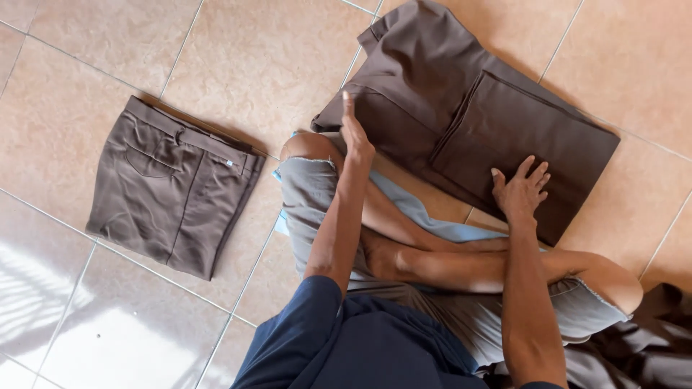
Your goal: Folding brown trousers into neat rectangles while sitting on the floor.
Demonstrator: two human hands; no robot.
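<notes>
I sit cross-legged on a tiled floor with brown trousers [461,108] spread in front of my knees, partly folded over themselves. My left hand [355,133] stands on its edge, fingers straight and together, at the near left edge of the trousers. My right hand [520,189] lies flat with fingers spread on the folded right part of the trousers, pressing it down. Neither hand grips anything.
A second pair of brown trousers [173,191], folded into a neat rectangle, lies on the beige tiles [245,57] to my left. A heap of dark cloth [649,346] sits by my right knee. A light blue cloth [425,212] lies under my legs.
</notes>
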